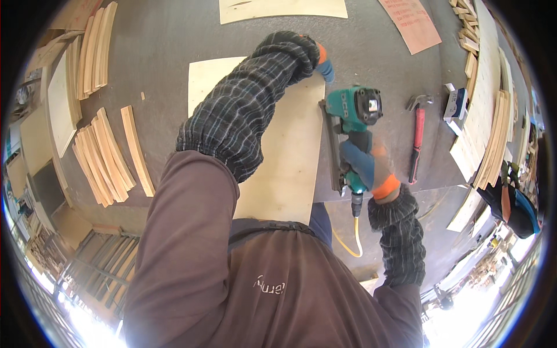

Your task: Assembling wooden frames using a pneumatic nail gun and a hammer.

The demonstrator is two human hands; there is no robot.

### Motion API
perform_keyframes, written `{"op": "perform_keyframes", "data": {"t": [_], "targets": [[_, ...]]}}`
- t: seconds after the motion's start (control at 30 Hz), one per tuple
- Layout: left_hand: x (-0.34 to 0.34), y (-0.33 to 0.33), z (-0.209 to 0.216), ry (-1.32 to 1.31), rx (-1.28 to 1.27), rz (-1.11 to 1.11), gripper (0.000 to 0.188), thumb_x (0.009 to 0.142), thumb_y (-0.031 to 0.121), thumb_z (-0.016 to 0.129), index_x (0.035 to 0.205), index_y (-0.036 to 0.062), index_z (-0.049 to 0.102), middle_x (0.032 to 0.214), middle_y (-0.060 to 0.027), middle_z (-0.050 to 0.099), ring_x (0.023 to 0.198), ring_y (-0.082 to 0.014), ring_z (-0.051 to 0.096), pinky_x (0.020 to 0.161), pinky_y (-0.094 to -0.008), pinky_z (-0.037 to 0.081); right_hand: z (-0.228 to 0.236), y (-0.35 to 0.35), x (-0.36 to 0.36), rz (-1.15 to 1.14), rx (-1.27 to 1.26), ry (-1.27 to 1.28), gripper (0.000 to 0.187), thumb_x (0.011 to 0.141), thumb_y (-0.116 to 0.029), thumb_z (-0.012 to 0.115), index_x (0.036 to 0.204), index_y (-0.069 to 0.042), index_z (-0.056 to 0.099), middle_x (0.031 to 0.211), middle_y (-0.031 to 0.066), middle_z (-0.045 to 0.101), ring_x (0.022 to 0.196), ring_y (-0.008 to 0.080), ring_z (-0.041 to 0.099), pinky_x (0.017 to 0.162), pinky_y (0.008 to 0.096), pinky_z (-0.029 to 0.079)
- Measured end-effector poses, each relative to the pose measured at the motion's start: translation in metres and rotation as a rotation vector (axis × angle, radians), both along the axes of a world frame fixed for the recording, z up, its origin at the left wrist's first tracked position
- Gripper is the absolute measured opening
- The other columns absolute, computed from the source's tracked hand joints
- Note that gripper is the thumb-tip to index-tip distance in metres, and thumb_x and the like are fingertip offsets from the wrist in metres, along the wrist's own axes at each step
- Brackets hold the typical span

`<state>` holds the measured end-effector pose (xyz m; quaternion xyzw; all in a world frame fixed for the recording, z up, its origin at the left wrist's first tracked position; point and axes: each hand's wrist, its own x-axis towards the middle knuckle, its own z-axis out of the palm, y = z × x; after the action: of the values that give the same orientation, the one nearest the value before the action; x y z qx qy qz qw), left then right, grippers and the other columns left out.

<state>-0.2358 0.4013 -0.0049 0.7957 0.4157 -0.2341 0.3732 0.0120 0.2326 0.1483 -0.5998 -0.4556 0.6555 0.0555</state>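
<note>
Plywood panel (pixel 290 151) lies flat on the desk (pixel 162 52); right hand (pixel 365 165) closed around the teal nail gun (pixel 354 116) should keep it square at the edge, while the left hand (pixel 325 66), mostly hidden, presses the far corner.

The person wears a brown long-sleeved top with a small pale marking on the chest. Dark grey plaid sleeve covers with gathered elastic ends run over both forearms. The left hand (pixel 325 65) and right hand (pixel 366 165) are in blue gloves with orange cuffs.
</note>
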Motion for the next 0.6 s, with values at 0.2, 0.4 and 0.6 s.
{"op": "perform_keyframes", "data": {"t": [0.2,0.4,0.6], "targets": [[0.003,-0.010,-0.007,-0.043,0.002,0.019,0.039,0.108,0.025,0.060,0.143,0.0104,0.066,0.142,-0.0120,0.067,0.128,-0.0285,0.066,0.113,-0.0400,0.050,0.011,-0.044,0.018,-0.003,-0.052,0.008,0.020,0.093,-0.022,0.076,0.103,-0.004,0.074,0.076,0.0025,0.068,0.067,0.0121,0.063,0.060,0.0333,0.051],[0.002,-0.017,-0.005,-0.098,0.006,0.053,0.038,0.109,0.026,0.059,0.142,0.0090,0.066,0.140,-0.0121,0.068,0.126,-0.0278,0.067,0.112,-0.0396,0.051,0.024,-0.086,0.038,0.068,-0.130,0.035,0.018,0.092,-0.019,0.076,0.101,-0.003,0.076,0.078,0.0042,0.071,0.068,0.0123,0.065,0.060,0.0348,0.052],[-0.011,-0.020,0.000,-0.179,0.003,0.078,0.038,0.109,0.026,0.058,0.141,0.0076,0.066,0.137,-0.0123,0.069,0.124,-0.0271,0.068,0.111,-0.0393,0.052,0.040,-0.123,0.043,0.188,-0.117,-0.071,0.017,0.093,-0.016,0.075,0.102,-0.002,0.076,0.079,0.0060,0.073,0.070,0.0144,0.067,0.066,0.0354,0.054]]}}
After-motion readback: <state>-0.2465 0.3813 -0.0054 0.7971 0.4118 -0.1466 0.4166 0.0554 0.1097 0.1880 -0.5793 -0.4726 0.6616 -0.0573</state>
